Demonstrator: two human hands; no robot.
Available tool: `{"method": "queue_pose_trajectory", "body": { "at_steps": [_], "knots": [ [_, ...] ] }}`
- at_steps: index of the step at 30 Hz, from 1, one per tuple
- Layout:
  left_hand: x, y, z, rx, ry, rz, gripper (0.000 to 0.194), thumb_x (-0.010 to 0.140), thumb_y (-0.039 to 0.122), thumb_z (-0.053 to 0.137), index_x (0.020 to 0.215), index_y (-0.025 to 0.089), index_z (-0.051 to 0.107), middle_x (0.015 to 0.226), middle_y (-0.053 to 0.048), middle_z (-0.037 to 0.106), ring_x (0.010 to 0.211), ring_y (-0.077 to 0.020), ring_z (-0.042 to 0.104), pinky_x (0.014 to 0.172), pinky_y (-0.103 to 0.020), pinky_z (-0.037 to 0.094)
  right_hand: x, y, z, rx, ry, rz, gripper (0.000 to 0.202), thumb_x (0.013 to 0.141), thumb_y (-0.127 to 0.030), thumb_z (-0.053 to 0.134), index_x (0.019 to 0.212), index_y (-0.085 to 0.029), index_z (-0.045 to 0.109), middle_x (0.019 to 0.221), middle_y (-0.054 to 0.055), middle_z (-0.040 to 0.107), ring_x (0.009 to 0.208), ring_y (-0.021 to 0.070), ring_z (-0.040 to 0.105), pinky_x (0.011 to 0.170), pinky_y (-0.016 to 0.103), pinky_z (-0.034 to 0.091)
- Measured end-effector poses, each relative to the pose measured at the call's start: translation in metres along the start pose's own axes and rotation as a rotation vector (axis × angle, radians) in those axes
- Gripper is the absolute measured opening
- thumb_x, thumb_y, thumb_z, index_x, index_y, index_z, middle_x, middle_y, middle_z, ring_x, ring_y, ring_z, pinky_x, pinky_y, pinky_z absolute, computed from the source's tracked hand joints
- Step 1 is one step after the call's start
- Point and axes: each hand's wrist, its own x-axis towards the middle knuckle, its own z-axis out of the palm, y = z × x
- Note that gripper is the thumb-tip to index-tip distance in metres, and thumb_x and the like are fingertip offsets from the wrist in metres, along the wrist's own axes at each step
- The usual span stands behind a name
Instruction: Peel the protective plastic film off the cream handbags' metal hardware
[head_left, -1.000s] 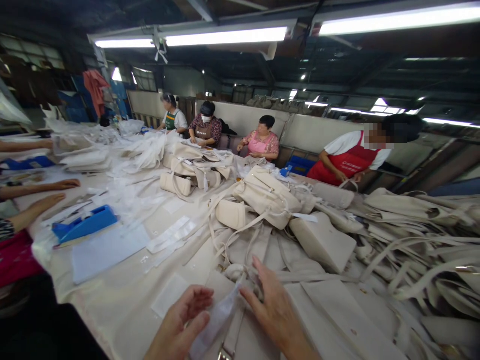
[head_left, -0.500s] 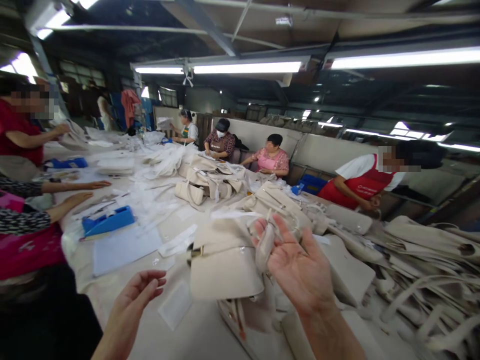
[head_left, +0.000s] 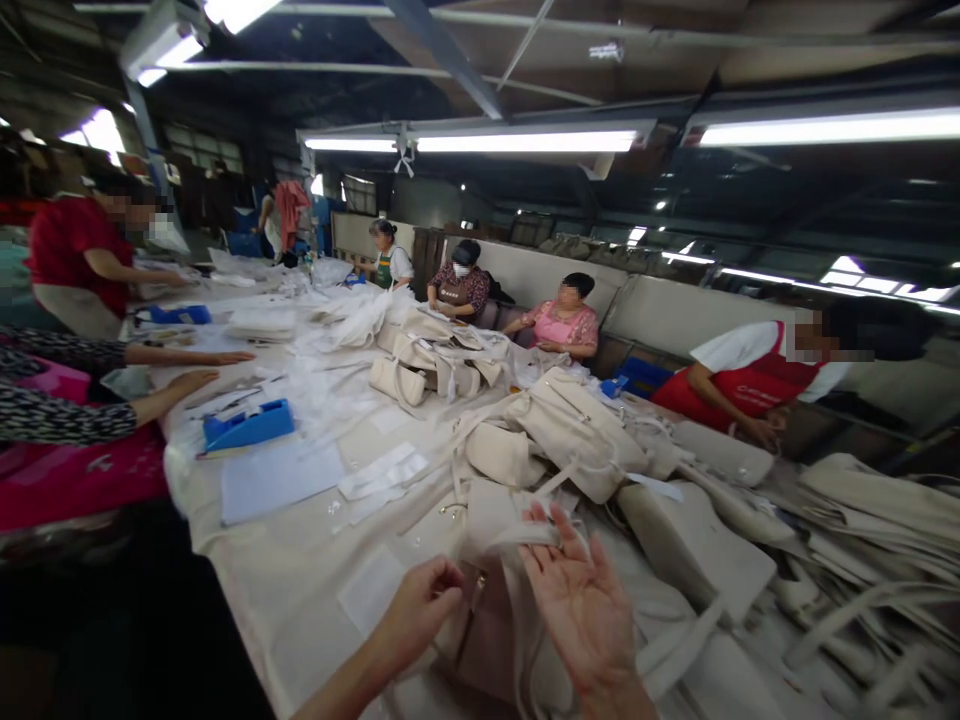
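Observation:
Close in front of me, a beige handbag (head_left: 486, 510) lies on the covered table, tilted, with a small metal fitting and a hanging strap. My right hand (head_left: 583, 605) is at its right side, palm up and fingers stretched out. A pale strap (head_left: 517, 537) runs up against those fingertips, which do not wrap around it. Left of it, my left hand (head_left: 421, 612) is closed, thumb against curled fingers, by the bag's near left edge. Whatever may be between these fingers is hidden.
Beige bags (head_left: 577, 430) are heaped in the middle, and more bags and straps (head_left: 862, 560) pile up at right. A blue tape dispenser (head_left: 249, 427) and white paper (head_left: 281, 480) lie at left. Co-workers stand or sit around the table; one rests both hands (head_left: 191, 380) at its left edge.
My left hand has moved right, to the bag, and closed. The handbag has turned and its front flap no longer faces me. The view has swung a little left.

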Motion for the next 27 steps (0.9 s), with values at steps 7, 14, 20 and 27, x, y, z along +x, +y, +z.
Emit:
{"method": "queue_pose_trajectory", "body": {
  "at_steps": [7, 14, 20, 27],
  "knots": [
    [-0.003, -0.023, 0.022, 0.433, 0.069, 0.006, 0.008, 0.073, 0.024, 0.055, 0.080, 0.022, 0.055, 0.078, -0.002, 0.065, 0.078, -0.0219, 0.061, 0.072, -0.029, 0.041, -0.005, 0.038, -0.020, 0.032, -0.006, 0.006, 0.040, 0.076, -0.055, 0.066, 0.103, -0.027, 0.073, 0.130, 0.004, 0.064, 0.136, 0.0200, 0.042, 0.114, 0.042, 0.029],
    [0.022, -0.043, 0.021, 0.499, 0.132, -0.111, 0.021, 0.075, 0.039, 0.050, 0.090, 0.025, 0.053, 0.082, -0.004, 0.070, 0.080, -0.0267, 0.068, 0.069, -0.031, 0.045, -0.010, 0.053, 0.013, 0.151, -0.017, 0.036, 0.032, 0.067, -0.039, 0.076, 0.094, -0.021, 0.075, 0.116, 0.004, 0.070, 0.124, 0.0189, 0.053, 0.112, 0.032, 0.033],
    [0.031, -0.037, 0.010, 0.376, 0.156, -0.054, 0.027, 0.068, 0.047, 0.055, 0.080, 0.024, 0.058, 0.074, -0.003, 0.069, 0.072, -0.0262, 0.066, 0.065, -0.032, 0.047, -0.013, 0.039, 0.017, 0.214, -0.027, 0.014, 0.030, 0.072, -0.033, 0.073, 0.099, -0.019, 0.074, 0.109, 0.004, 0.072, 0.111, 0.0165, 0.060, 0.110, 0.031, 0.034],
    [0.018, -0.029, 0.021, 0.334, -0.012, -0.093, 0.020, 0.072, 0.039, 0.059, 0.066, 0.022, 0.050, 0.063, 0.000, 0.059, 0.063, -0.0177, 0.058, 0.057, -0.027, 0.043, 0.007, 0.015, -0.022, 0.139, -0.018, 0.054, 0.039, 0.077, -0.045, 0.069, 0.107, -0.020, 0.072, 0.125, 0.007, 0.067, 0.124, 0.0197, 0.052, 0.112, 0.039, 0.032]
  ]
}}
